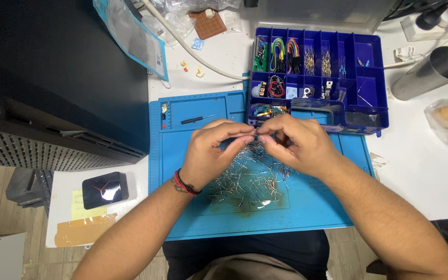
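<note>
Fingertips of left hand (214,148) and right hand (301,142) pinch a thin silver-legged resistor (257,137). Its long axis lies left-right above the blue silicone mat (182,218)

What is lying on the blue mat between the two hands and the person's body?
In the head view, a loose pile of small wire-legged components covers the blue mat there, spreading from under the left hand and right hand.

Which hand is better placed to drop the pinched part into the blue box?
Right, probably. The right hand lies directly below the blue box, close to its front edge. The left hand sits farther left over the blue mat. Both pinch one small part.
</note>
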